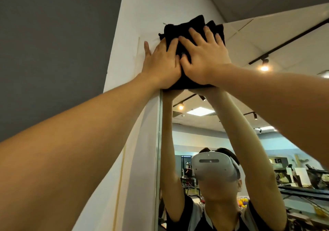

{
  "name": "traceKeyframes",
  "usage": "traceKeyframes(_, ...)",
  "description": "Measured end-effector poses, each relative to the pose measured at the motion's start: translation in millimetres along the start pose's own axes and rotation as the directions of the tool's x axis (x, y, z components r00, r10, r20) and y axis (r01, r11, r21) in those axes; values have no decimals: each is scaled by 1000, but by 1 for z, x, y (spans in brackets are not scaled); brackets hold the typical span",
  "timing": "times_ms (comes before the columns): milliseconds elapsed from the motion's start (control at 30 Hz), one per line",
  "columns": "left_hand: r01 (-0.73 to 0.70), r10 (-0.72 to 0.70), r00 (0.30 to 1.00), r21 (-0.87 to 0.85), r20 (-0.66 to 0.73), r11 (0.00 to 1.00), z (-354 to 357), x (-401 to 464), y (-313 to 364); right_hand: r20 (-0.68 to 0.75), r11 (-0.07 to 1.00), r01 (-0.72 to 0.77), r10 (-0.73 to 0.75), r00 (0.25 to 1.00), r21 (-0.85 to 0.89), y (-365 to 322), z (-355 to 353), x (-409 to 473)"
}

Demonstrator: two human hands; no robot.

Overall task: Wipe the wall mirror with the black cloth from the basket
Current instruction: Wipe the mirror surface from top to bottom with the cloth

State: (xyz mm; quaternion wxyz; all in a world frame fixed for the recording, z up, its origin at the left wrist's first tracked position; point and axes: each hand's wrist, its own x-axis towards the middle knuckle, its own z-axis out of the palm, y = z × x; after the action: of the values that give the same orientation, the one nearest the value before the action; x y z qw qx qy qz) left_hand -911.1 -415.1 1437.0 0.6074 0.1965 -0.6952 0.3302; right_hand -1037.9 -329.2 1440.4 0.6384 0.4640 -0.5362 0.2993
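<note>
Both arms raised overhead, reaching up and forward, with the black cloth (187, 33) bunched at the top left corner of the wall mirror (249, 40) and overlapping onto the white wall (142, 8). Left hand (161, 65) lies flat, fingers straight and spread, palm over the cloth's left edge, outer fingers resting on the wall beside it; right hand (204, 56) is also flat with splayed fingers, pressing the cloth's centre against the glass, thumbs nearly touching. Neither hand curls around the cloth; the mirror reflects the person's raised arms and a white headset (215, 166).
</note>
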Motion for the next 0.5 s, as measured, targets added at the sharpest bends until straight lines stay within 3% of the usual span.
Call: traceKeyframes(500, -1, 1, 1000, 25, 14, 1000, -5, 32, 1, -12, 999, -8, 8, 1000, 47, 16, -5, 27)
